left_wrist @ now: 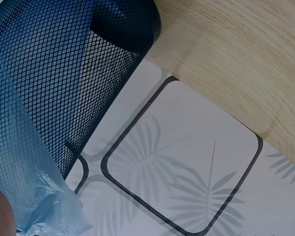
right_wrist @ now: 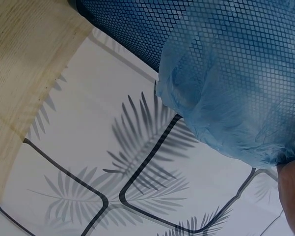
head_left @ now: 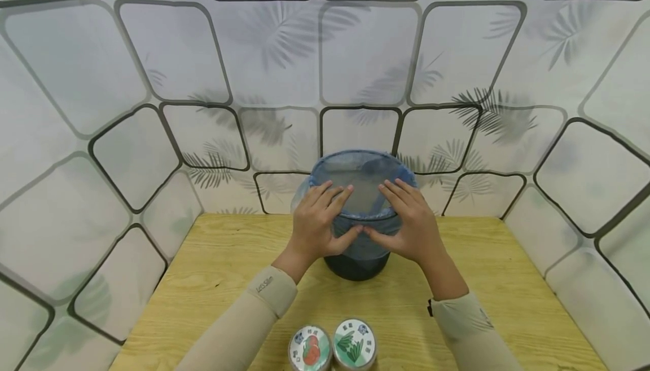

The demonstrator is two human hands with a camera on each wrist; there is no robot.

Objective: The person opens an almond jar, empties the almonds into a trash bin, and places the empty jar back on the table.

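A dark mesh waste bin (head_left: 357, 268) stands on the table, lined with a translucent blue plastic bag (head_left: 367, 245) whose edge is folded over the rim and hangs down outside. On the near left of the rim rests my left hand (head_left: 320, 221), its fingers extended over the top. Mirroring it, my right hand (head_left: 413, 224) lies on the near right of the rim with fingers stretched out. Both thumbs point inward in front of the bin, their tips close together. Crumpled bag film (left_wrist: 49, 201) shows in the left wrist view, and bunched film (right_wrist: 201, 108) in the right.
Two round containers stand side by side at the near table edge, one with a tomato-picture lid (head_left: 310, 348), the other with a green-vegetable lid (head_left: 355, 344). The wooden table (head_left: 228, 281) meets patterned wall covering (head_left: 284, 134) behind the bin and on both sides.
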